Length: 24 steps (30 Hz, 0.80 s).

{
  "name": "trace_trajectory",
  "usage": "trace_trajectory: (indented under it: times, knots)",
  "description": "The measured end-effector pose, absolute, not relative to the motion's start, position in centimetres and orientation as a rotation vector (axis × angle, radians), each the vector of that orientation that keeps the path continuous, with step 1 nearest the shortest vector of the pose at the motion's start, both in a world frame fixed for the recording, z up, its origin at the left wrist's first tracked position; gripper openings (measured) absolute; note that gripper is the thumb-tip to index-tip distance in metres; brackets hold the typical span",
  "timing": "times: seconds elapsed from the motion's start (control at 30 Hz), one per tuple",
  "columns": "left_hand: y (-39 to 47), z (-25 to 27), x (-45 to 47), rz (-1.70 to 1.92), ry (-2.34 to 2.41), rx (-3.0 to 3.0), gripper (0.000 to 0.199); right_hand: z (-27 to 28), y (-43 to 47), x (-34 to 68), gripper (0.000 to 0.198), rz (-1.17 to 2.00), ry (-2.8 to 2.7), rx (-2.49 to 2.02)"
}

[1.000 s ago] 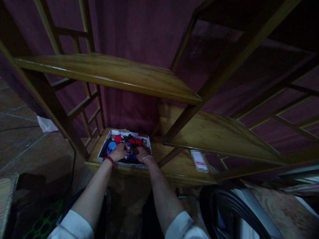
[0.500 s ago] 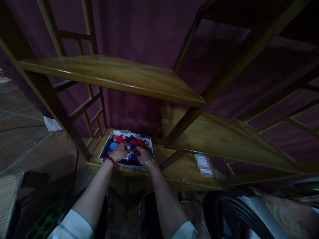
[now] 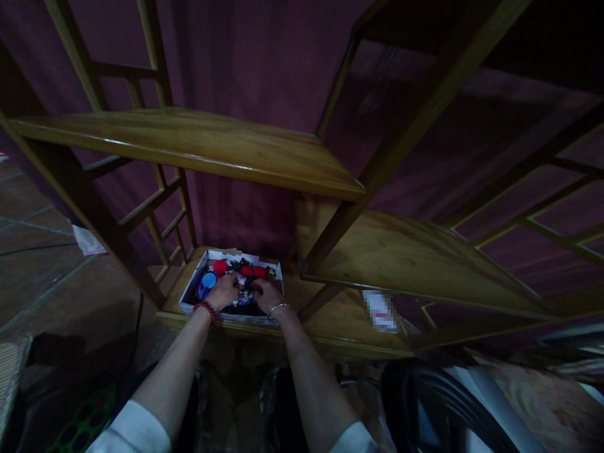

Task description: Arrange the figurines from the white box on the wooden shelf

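Note:
A shallow white cardboard box (image 3: 186, 308) rests on the low wooden shelf. Small items fill it, dark, blue and red; some look like little figures, but they are too small to tell surely. My left hand (image 3: 223, 293), with a red bead bracelet, reaches into the box with fingers bent together. Opposite it, my right hand (image 3: 268, 296), wearing a silver bangle, has thumb and fingers pinched. Between the hands lies a small white-and-blue item (image 3: 244, 290); what each hand grips is hidden. A round blue piece (image 3: 209, 280) and a round red piece (image 3: 219, 267) lie farther back.
Above the box runs a wooden shelf board (image 3: 202, 148), with a slanting post (image 3: 330, 236) to its right. A blurred white card (image 3: 380, 311) lies on the low shelf. Black coiled tubing (image 3: 415, 390) stands lower right. A green holed object (image 3: 85, 421) is lower left.
The view has shifted slightly, so shelf and box appear farther left. Both hands stay in the box, their fingers moving a little among the small items.

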<state>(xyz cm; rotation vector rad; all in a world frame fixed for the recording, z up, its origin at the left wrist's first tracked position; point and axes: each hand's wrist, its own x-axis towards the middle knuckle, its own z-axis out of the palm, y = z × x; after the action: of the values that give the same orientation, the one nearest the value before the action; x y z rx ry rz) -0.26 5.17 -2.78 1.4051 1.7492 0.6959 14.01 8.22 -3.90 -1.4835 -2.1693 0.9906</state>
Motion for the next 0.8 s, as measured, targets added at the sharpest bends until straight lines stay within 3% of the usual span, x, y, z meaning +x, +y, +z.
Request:
trace_trajectory:
  times: [0.27, 0.6, 0.8]
  knots:
    - [5.7, -2.5, 1.1, 0.665, 1.736, 1.640, 0.034, -5.0, 9.0, 13.2, 0.034, 1.209, -1.892, -1.413]
    - [6.6, -3.5, 2.2, 0.671, 1.758, 1.593, 0.041, -4.1, 9.0, 14.1, 0.024, 1.110, -1.814, -1.484]
    - [6.7, -3.0, 2.4, 0.573, 1.858, 1.659, 0.034, -3.3, 8.8, 14.4, 0.026, 0.846, -1.875, -1.616]
